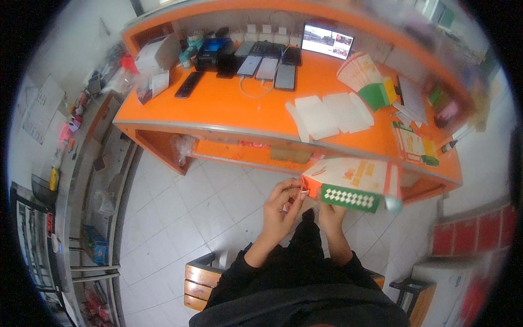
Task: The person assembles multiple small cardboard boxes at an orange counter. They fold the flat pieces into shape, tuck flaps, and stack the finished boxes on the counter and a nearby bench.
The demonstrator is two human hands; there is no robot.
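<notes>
In front of the desk I hold up a paper carton [357,173], cream on top with orange print and a green side with a white diamond pattern. My left hand [282,210] has its fingers closed in a pinch at the carton's orange end flap. Beneath the green side, my right hand [333,220] grips the carton, its fingers partly hidden. On the orange desk just beyond lies an opened-out carton blank [327,115], white side up. Several cartons [359,73] are fanned out behind it, beside a green and yellow carton piece [376,95]. Another printed carton [413,144] rests near the right edge.
Several phones [267,69], a lit screen [327,41] and a white printer [158,53] stand along the back of the orange desk [218,111]. Its metal-trimmed front edge is just ahead. A wooden stool [199,280] is beside me, and shelving [101,180] runs along the left.
</notes>
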